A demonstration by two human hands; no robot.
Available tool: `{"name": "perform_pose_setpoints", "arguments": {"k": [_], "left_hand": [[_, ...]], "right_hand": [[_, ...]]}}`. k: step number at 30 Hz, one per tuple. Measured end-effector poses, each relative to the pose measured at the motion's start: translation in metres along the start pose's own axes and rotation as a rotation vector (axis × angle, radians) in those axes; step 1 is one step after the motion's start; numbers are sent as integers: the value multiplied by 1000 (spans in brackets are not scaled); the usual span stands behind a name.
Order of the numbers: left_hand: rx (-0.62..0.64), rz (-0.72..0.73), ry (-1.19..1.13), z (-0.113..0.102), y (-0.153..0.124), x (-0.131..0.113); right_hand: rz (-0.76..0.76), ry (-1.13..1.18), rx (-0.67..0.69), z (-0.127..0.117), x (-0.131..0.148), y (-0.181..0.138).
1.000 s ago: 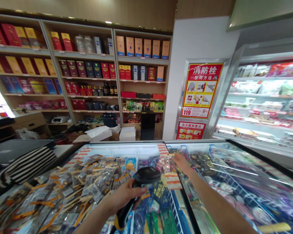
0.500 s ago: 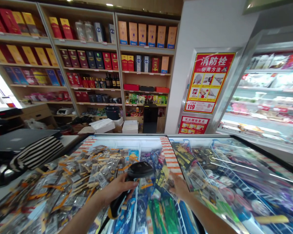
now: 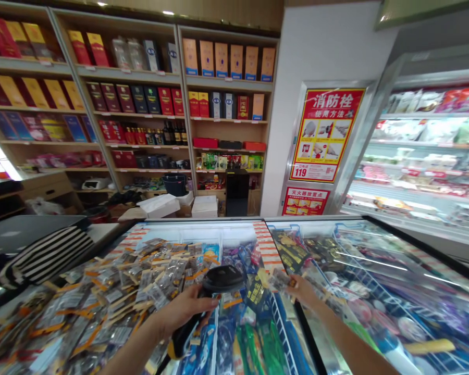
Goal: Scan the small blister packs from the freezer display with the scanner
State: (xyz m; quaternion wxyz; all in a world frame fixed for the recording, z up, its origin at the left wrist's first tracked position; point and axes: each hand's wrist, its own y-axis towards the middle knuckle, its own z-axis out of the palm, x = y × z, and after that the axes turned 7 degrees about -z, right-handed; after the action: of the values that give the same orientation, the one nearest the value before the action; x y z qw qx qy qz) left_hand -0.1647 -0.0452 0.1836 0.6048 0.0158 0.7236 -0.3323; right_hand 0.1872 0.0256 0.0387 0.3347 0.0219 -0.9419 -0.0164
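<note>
My left hand (image 3: pixel 187 308) grips the handle of a black barcode scanner (image 3: pixel 222 278) with a yellow-tipped handle, held over the open chest freezer (image 3: pixel 234 227). My right hand (image 3: pixel 303 291) holds a small clear snack packet (image 3: pixel 278 280) just right of the scanner head, above the freezer's centre divider. Below the hands lie several packaged frozen goods, with a heap of small orange-striped packets (image 3: pixel 113 291) on the left side.
A glass lid (image 3: pixel 394 281) covers the freezer's right half. A striped bag (image 3: pixel 47 255) and a dark laptop (image 3: pixel 19 232) sit on the counter at left. Shelves of boxed goods (image 3: pixel 140 104) line the far wall; a refrigerated display (image 3: pixel 426 151) stands at right, beside a red poster (image 3: pixel 324 135).
My right hand drew back from the far divider strip toward me, then lifted a small packet up beside the scanner. My left hand kept the scanner nearly still.
</note>
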Motion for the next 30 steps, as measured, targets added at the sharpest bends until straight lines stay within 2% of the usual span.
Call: {"name": "perform_pose_setpoints", "arguments": {"k": [4,9,14,19,25,30], "left_hand": [[12,-5,49,2,2,2],[36,0,110,6,6,-2],[34,29,135,10,4,-14],[-4,35,143,9,-1,-18],[2,56,144,-1,-7,-20],[-31,22,193,-13,-12,-34]], "right_hand": [[-89,51,-53,-36,22,33],[-217,47,-66,-55,55,55],[-288,22,-44,-63,75,65],[-310,6,-26,-65,79,69],[-308,4,8,-64,79,68],[-327,5,90,-67,84,68]]}}
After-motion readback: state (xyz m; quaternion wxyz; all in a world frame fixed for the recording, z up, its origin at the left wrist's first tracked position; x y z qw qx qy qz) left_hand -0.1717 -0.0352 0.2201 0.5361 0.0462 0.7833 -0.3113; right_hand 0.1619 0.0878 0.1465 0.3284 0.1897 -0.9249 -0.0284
